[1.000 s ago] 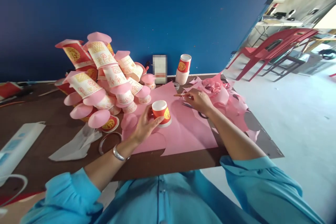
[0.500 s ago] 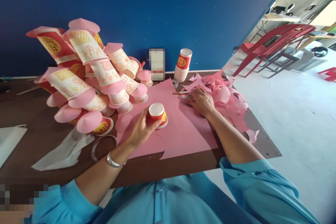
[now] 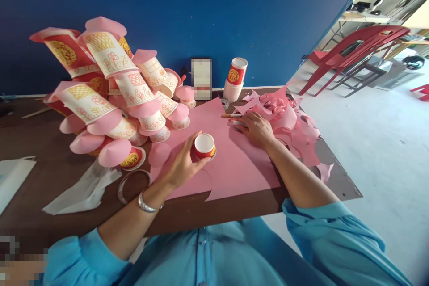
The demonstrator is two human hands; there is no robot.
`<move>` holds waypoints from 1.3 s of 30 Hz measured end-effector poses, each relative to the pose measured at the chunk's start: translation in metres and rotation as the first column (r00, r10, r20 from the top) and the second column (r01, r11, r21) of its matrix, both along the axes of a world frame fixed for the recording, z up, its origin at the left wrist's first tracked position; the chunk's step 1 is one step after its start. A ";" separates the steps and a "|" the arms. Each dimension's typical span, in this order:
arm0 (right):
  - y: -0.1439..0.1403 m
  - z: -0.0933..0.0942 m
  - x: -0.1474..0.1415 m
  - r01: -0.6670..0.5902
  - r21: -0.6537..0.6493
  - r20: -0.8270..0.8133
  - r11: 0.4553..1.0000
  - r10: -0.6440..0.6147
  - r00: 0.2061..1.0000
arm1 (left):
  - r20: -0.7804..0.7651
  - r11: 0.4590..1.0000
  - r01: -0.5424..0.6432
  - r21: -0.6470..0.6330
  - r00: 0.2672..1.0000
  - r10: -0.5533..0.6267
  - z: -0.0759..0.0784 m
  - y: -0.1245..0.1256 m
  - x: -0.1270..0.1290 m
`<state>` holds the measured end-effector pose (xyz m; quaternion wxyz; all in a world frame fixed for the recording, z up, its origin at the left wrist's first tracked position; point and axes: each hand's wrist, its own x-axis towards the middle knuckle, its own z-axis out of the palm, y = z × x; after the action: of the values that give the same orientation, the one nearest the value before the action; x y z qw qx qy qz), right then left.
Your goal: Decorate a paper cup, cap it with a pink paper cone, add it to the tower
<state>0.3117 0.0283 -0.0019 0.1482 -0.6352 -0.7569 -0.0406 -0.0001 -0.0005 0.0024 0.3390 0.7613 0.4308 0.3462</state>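
My left hand (image 3: 182,165) is closed around a red paper cup (image 3: 204,147) with a gold emblem; its white round end faces up towards me. Beneath it lies a large pink paper sheet (image 3: 244,161) with a curved cut in its front edge. Palm down at the sheet's right side, my right hand (image 3: 256,129) stretches its fingers over some small tools. A slim brush or pencil (image 3: 231,115) sticks out beside the fingers, along with dark pointed tips, perhaps scissors. What lies under the palm is hidden. Just left of the cup is a pink paper disc (image 3: 159,155).
A pile of decorated paper cups with pink cone roofs (image 3: 115,80) fills the left. Pink paper scraps (image 3: 284,120) heap at the right. A cup stack (image 3: 236,79), a tape roll (image 3: 224,103) and a blurred upright device (image 3: 201,78) stand by the blue wall.
The cup in my left hand has shifted slightly right and tipped, so more of its white end faces me. My right hand has hardly moved.
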 end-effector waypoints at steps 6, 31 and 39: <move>0.003 -0.001 -0.002 0.062 0.073 -0.098 0.995 -0.055 0.994 | -0.023 0.998 0.020 0.067 1.000 -0.019 -0.002 0.000 0.002; 0.001 0.005 0.001 -0.013 0.013 0.010 1.000 0.013 1.000 | 0.080 0.996 -0.076 -0.041 0.994 0.079 -0.008 0.003 -0.002; -0.001 0.002 -0.004 -0.016 0.106 -0.054 0.994 0.022 0.998 | 0.161 0.993 -0.098 -0.069 0.981 0.108 -0.014 0.006 -0.003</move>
<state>0.3073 0.0273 -0.0003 0.2026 -0.6201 -0.7554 -0.0617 -0.0030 0.0054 -0.0121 0.3777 0.6963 0.4506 0.4117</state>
